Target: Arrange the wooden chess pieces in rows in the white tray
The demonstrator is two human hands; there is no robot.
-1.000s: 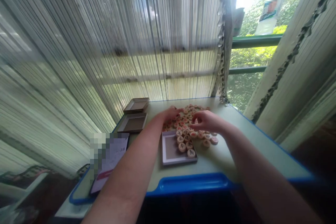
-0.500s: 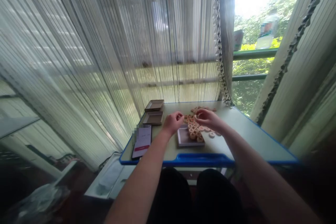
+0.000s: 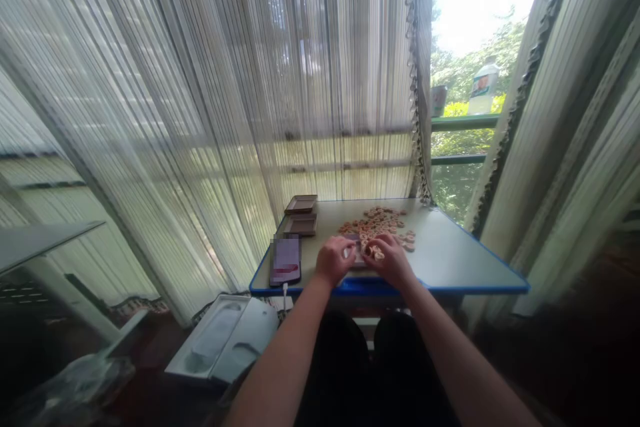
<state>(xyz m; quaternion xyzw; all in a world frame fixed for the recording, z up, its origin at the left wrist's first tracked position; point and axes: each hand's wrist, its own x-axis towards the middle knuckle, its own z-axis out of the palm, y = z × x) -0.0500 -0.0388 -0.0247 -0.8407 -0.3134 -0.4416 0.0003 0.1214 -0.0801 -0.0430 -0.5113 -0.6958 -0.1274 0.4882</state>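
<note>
Many round wooden xiangqi pieces [image 3: 383, 219] lie loose on the table beyond my hands, and some are stacked in the right part of a small shallow box [image 3: 357, 265]. At the left side of that box my left hand [image 3: 335, 260] is closed, fingers curled toward the thumb; what they hold is too small to make out. Over the box's right side my right hand [image 3: 394, 261] is closed, its thumb and fingers around a piece among the stacked ones. Both hands cover much of the box.
A pale table [image 3: 455, 257] with a blue edge carries a phone [image 3: 287, 260] with a white cable at the left. Behind it lie two shallow brown trays [image 3: 302, 224]. An open white box [image 3: 225, 337] sits lower left. A bottle [image 3: 483, 88] stands by the window.
Both hands have come back from the loose pieces to the small box. The view has shifted, and the phone's cable now shows.
</note>
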